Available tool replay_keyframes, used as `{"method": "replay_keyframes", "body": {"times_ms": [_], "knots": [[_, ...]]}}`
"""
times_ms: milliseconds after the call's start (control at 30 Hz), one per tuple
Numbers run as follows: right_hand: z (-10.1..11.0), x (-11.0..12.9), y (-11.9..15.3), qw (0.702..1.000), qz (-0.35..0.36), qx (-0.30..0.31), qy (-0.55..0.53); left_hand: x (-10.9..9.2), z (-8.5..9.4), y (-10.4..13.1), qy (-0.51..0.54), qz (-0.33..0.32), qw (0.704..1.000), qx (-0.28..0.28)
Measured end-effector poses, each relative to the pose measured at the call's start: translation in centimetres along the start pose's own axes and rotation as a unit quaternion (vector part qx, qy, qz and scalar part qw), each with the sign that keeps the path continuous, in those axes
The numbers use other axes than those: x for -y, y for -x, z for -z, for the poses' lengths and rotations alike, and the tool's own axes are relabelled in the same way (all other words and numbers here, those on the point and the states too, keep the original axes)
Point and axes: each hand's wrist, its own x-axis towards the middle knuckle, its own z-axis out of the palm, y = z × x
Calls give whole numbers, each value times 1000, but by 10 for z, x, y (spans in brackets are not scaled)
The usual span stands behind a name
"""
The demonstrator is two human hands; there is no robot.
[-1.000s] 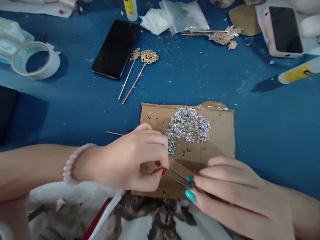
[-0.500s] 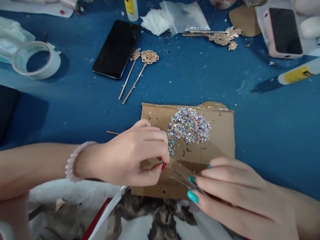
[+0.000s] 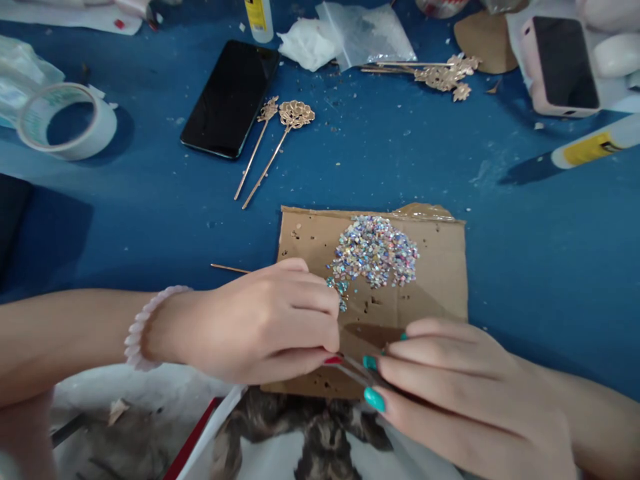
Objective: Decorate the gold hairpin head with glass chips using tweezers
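My left hand (image 3: pixel 265 320), a beaded bracelet at its wrist, is closed with thumb and forefinger pinched together; what they hold, if anything, is hidden. From the right, my right hand (image 3: pixel 450 387) grips a pair of metal tweezers (image 3: pixel 356 371), whose tips meet the left fingertips. Under my left hand a thin gold rod (image 3: pixel 229 269) sticks out on the left, and an ornament set with teal stones (image 3: pixel 341 292) shows past the knuckles. Just beyond lies a pile of small iridescent stone chips (image 3: pixel 377 250) on a piece of cardboard (image 3: pixel 440 267).
Two gold hairpins (image 3: pixel 267 160) lie beside a black phone (image 3: pixel 230 100). Farther back are more gold hairpins (image 3: pixel 443 75) and a clear plastic bag (image 3: pixel 373 33). A tape roll (image 3: pixel 100 130) stands at left, a glue bottle (image 3: pixel 590 148) and a pink-edged device (image 3: pixel 565 63) at right.
My right hand has moved slightly left, bringing the tweezers from just short of my left fingertips to touching them. My left hand has lowered and its fingers have folded in more.
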Motion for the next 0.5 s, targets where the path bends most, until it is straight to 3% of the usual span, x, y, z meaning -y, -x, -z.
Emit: {"method": "replay_keyframes", "body": {"times_ms": [200,400,500], "knots": [[-1,0,2,1000,15,21,5,-2,3,-4,40,-3,999,13],[-7,-11,2,984,114,-121,-64,-5,6,-6,137,43,988,47],[-8,-12,1,983,106,-129,-77,-7,9,-7,168,60,982,57]]}}
